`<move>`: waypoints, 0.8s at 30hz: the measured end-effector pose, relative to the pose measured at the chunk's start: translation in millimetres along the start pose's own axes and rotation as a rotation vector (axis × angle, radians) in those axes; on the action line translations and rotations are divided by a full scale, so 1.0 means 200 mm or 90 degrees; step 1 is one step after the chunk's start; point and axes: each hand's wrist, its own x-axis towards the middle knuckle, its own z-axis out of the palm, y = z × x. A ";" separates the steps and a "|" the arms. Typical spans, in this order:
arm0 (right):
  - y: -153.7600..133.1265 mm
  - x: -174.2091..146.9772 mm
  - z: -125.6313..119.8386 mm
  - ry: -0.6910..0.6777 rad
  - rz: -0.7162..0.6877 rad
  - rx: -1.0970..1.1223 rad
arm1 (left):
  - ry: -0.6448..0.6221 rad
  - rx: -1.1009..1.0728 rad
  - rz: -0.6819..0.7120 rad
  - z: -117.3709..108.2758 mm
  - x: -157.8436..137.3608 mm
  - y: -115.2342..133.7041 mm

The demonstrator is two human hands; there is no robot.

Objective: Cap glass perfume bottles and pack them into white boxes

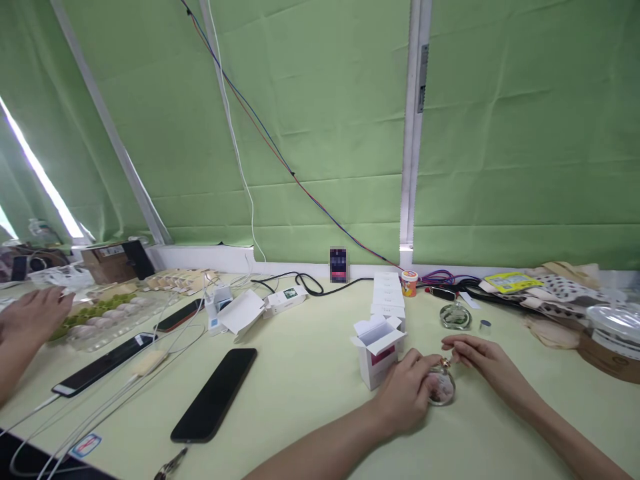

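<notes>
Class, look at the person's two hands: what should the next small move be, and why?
Probably bring the right hand in to the gold top of the glass bottle: the left hand holds the bottle, and the right is close beside that top. Whether the right pinches anything is too small to tell.

Black phone [215, 395] on pale table [300, 387], orange cup [409, 285] and yellow packet [513, 282] near green curtain [325, 120]

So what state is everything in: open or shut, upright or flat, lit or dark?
Front white box: standing, flaps open.
Boxes behind it: seemingly shut.
Near bottle: held, neck up.
Left hand: closed on it.
Right hand: half-curled, grip unclear.
Far bottle: unheld.
Foreground phone: flat, dark.
Wall-side phone: upright, lit.
White-ended phone: flat, cable at one end.
</notes>
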 end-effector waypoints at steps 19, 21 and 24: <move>-0.02 -0.03 0.02 -0.016 0.040 0.126 | -0.001 0.004 -0.004 0.00 0.00 0.00; -0.02 -0.03 0.02 -0.010 0.040 0.118 | -0.001 0.006 -0.005 0.00 0.00 0.00; -0.03 -0.03 0.02 0.000 0.050 0.141 | -0.003 0.007 -0.004 0.00 0.00 0.00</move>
